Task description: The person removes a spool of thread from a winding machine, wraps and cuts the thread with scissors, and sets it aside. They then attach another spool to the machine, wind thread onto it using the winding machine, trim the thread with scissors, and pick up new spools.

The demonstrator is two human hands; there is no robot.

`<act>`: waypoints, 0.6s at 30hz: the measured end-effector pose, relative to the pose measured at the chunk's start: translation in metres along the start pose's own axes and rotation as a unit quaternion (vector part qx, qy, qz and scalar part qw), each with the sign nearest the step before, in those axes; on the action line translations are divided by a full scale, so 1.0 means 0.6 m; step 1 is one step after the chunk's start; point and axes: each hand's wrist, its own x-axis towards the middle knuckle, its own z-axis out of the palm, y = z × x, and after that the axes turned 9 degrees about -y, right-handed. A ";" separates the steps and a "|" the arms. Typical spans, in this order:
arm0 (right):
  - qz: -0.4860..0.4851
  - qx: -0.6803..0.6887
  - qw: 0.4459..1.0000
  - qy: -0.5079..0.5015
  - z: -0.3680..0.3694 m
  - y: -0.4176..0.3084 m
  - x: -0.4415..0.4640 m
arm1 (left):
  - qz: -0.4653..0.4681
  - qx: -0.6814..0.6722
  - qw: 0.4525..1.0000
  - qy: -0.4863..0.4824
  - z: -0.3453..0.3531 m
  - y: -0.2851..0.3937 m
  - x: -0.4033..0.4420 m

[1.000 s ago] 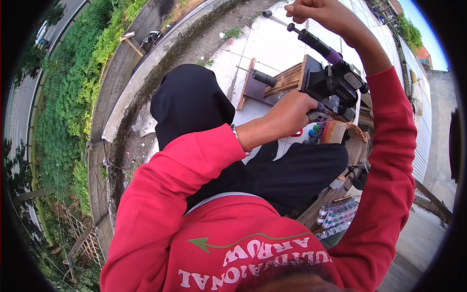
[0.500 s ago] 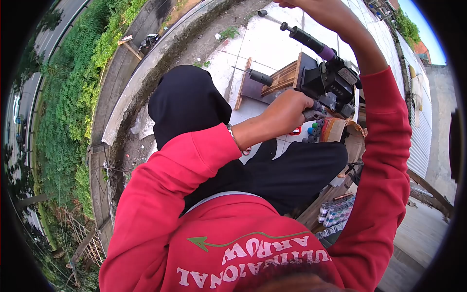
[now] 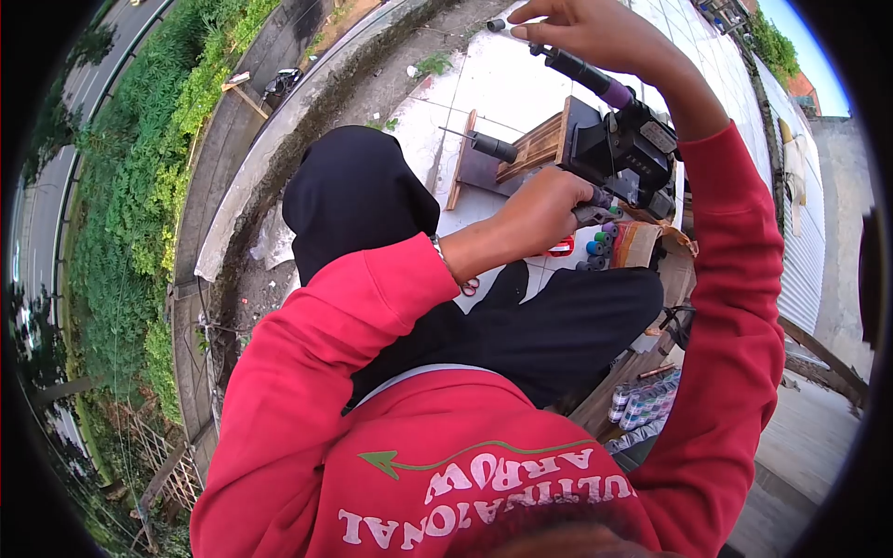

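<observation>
Now your left grip is clasping the grey handle beside the black machine, fingers curled shut. Your right grip is hovering partly open by the rod; whether it is pinching anything is unclear. A purple band is covering just part of the rod, while coloured spools are lying off it, near the box.

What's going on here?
Someone in a red top is seated at a black machine. Their left hand is closed around a dark handle beside it, and their right hand is raised by the end of its purple-banded rod, thumb and fingers parted. Small coloured spools sit nearby.
</observation>
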 end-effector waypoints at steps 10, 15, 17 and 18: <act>0.216 0.024 0.976 0.004 -0.031 -0.066 0.008 | -0.004 0.014 1.000 -0.003 -0.006 0.002 0.002; 0.203 -0.046 0.976 -0.057 -0.023 -0.050 0.002 | 0.003 0.029 1.000 -0.004 -0.004 0.000 0.002; 0.247 0.008 0.969 -0.006 -0.022 -0.040 0.008 | -0.001 0.007 1.000 0.002 -0.004 0.000 0.001; 0.227 0.018 0.974 0.000 -0.013 -0.031 0.009 | -0.003 0.008 1.000 0.004 -0.005 -0.001 -0.001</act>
